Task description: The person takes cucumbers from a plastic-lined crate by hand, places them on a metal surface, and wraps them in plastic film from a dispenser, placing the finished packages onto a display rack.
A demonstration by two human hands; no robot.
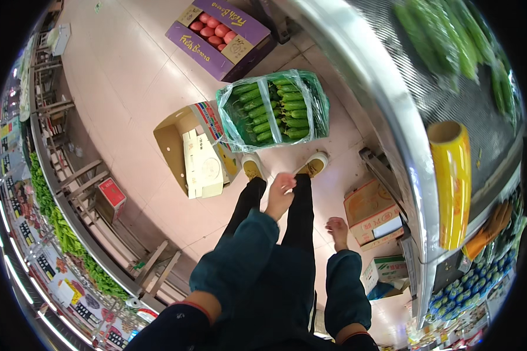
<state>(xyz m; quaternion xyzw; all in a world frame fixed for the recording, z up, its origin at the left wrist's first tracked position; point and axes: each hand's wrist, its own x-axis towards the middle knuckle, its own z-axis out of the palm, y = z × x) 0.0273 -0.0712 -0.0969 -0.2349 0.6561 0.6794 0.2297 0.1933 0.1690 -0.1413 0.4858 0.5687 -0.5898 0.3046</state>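
My left hand (282,195) hangs in front of my legs, fingers loosely curled and blurred, with nothing visible in it. To the right, my right hand (338,231) is in the air near the counter with its fingers bent, also holding nothing that I can see. Just beyond my shoes stands a green crate (323,98) lined with clear plastic film. Rows of cucumbers (263,112) lie in it, and a pale strap (270,109) crosses over them. An opened cardboard box (171,140) with a white carton flap (202,164) inside touches the crate's left side.
Behind the crate, a purple cardboard box (202,52) holds tomatoes. On the metal-edged counter (404,114) at right are bagged cucumbers (439,39), a yellow roll of film (454,188) and an orange-brown glove (487,230). Cardboard boxes (371,210) stand below. Leafy greens (66,228) line the left shelf.
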